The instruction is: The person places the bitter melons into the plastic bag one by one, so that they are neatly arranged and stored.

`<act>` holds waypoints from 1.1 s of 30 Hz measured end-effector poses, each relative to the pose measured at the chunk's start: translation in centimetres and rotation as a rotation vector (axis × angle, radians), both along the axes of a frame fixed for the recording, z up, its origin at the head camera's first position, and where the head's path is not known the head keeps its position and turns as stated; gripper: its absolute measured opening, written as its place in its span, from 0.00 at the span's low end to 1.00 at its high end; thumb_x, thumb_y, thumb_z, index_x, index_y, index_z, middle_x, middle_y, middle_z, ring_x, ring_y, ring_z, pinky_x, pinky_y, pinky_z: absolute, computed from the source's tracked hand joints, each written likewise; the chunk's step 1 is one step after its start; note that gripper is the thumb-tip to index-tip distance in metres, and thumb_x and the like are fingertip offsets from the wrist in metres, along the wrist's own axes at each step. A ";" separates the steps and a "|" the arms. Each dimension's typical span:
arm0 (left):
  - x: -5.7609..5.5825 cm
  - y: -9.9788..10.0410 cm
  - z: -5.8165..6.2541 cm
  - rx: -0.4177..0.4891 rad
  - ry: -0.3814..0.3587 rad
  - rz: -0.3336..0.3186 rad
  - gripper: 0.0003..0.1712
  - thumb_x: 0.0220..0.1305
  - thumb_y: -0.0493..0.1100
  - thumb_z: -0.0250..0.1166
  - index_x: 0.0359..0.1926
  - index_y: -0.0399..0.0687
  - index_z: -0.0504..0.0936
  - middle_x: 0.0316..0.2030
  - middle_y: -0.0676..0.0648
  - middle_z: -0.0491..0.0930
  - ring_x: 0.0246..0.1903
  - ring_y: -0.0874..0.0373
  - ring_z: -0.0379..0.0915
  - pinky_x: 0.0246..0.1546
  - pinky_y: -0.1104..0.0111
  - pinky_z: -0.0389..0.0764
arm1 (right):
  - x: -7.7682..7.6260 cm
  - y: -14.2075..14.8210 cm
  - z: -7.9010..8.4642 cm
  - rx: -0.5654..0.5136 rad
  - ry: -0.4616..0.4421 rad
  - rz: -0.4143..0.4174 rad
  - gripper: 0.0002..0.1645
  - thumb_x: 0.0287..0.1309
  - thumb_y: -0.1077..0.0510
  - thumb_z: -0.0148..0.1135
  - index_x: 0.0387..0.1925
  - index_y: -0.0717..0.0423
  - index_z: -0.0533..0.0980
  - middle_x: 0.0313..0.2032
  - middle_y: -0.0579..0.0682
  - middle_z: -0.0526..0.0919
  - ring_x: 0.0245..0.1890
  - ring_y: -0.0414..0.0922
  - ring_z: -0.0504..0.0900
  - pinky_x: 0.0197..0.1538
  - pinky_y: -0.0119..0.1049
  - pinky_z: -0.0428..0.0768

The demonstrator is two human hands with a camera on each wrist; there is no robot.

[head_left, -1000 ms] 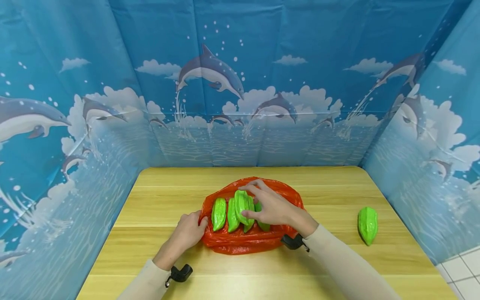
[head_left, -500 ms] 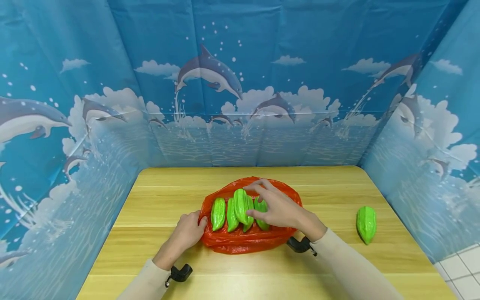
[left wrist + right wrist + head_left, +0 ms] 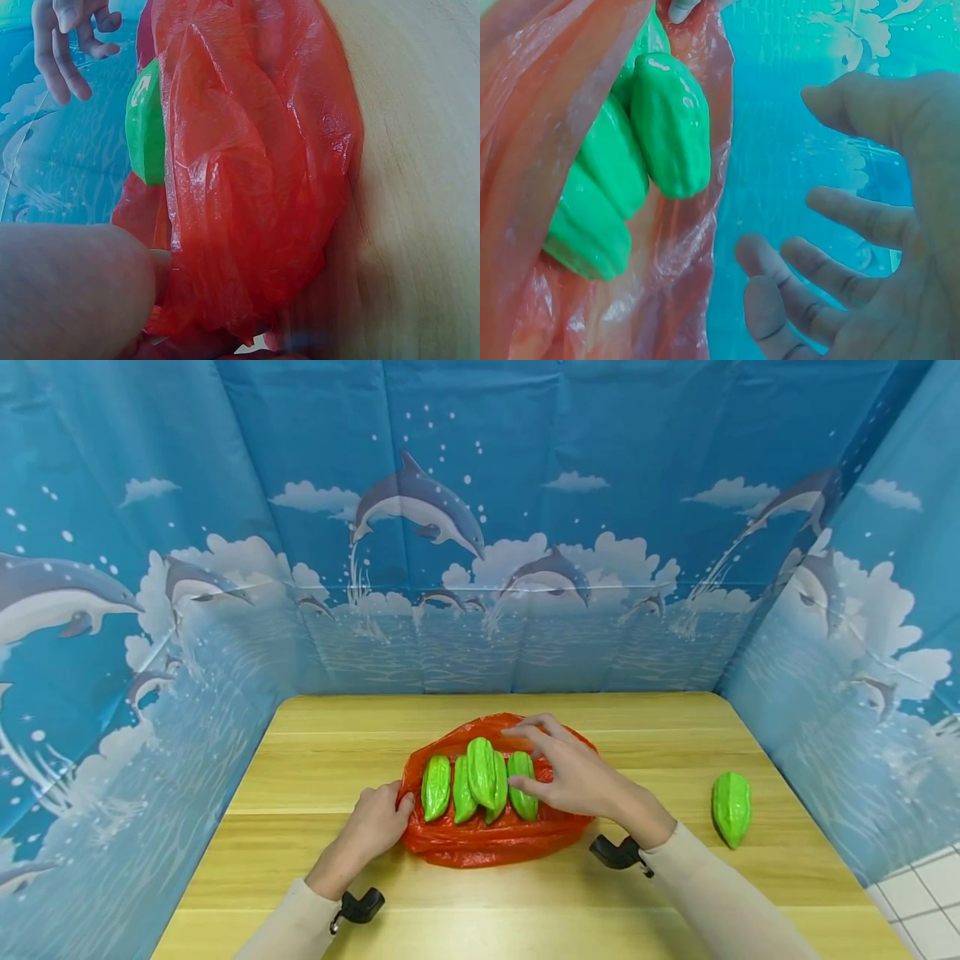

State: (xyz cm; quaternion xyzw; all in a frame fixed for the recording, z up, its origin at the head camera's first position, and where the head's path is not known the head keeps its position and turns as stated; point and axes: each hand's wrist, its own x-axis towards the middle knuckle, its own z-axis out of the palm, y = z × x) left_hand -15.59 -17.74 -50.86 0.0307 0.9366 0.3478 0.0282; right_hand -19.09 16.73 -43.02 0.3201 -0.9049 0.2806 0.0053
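A red plastic bag lies with its mouth spread on the table, several green star fruit inside. One star fruit rests on top of others in the middle. At the bag's left edge my left hand pinches the rim, its thumb inside; the left wrist view shows the film bunched at the fingers. My right hand hovers over the bag's right part, fingers spread and holding nothing. In the right wrist view, a gap separates the right hand from the upper star fruit.
A single star fruit lies on the wooden table to the right, apart from the bag. Blue dolphin-print curtains enclose the table's back and sides. White floor tiles show at the lower right.
My right hand has drawn back to the right, away from the top star fruit, uncovering the rightmost one in the bag. My left hand keeps its place on the rim.
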 end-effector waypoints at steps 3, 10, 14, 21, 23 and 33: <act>0.0 0.0 -0.1 -0.002 -0.007 0.006 0.13 0.89 0.40 0.61 0.57 0.34 0.87 0.22 0.47 0.75 0.17 0.57 0.73 0.19 0.69 0.73 | 0.1 0.5 0.0 -0.012 0.011 -0.007 0.40 0.79 0.46 0.78 0.85 0.42 0.74 0.81 0.56 0.73 0.52 0.40 0.85 0.57 0.51 0.90; -0.1 -0.1 -0.2 -0.003 -0.002 0.004 0.13 0.89 0.40 0.61 0.55 0.35 0.87 0.23 0.47 0.75 0.18 0.56 0.73 0.19 0.68 0.73 | 0.2 1.8 0.1 -0.016 0.021 -0.046 0.40 0.78 0.47 0.78 0.84 0.44 0.75 0.82 0.56 0.73 0.52 0.41 0.84 0.57 0.48 0.89; -0.1 0.0 -0.1 -0.005 -0.001 0.007 0.12 0.89 0.40 0.61 0.55 0.35 0.87 0.23 0.47 0.75 0.18 0.56 0.73 0.19 0.69 0.73 | 0.4 2.8 0.2 -0.029 0.018 -0.070 0.39 0.79 0.47 0.78 0.83 0.44 0.75 0.82 0.55 0.73 0.55 0.43 0.87 0.59 0.51 0.90; 0.0 -0.1 0.2 0.004 0.005 0.005 0.12 0.89 0.40 0.61 0.53 0.36 0.87 0.23 0.48 0.75 0.18 0.57 0.73 0.19 0.69 0.73 | 0.6 4.9 0.1 -0.030 0.027 -0.116 0.37 0.79 0.47 0.78 0.82 0.45 0.77 0.77 0.56 0.76 0.46 0.40 0.80 0.49 0.41 0.85; 0.0 -0.1 0.1 0.008 0.000 0.004 0.12 0.89 0.40 0.61 0.53 0.36 0.87 0.23 0.48 0.75 0.18 0.57 0.73 0.19 0.69 0.73 | 0.7 5.5 0.1 -0.037 0.026 -0.128 0.36 0.79 0.47 0.78 0.81 0.46 0.77 0.76 0.57 0.77 0.44 0.41 0.78 0.46 0.39 0.83; 0.2 0.0 0.0 0.010 -0.012 0.001 0.13 0.89 0.40 0.61 0.55 0.35 0.87 0.23 0.47 0.76 0.18 0.56 0.73 0.20 0.68 0.74 | 1.1 9.4 0.0 -0.088 0.108 -0.199 0.36 0.77 0.55 0.79 0.80 0.52 0.78 0.68 0.62 0.79 0.42 0.43 0.75 0.40 0.35 0.78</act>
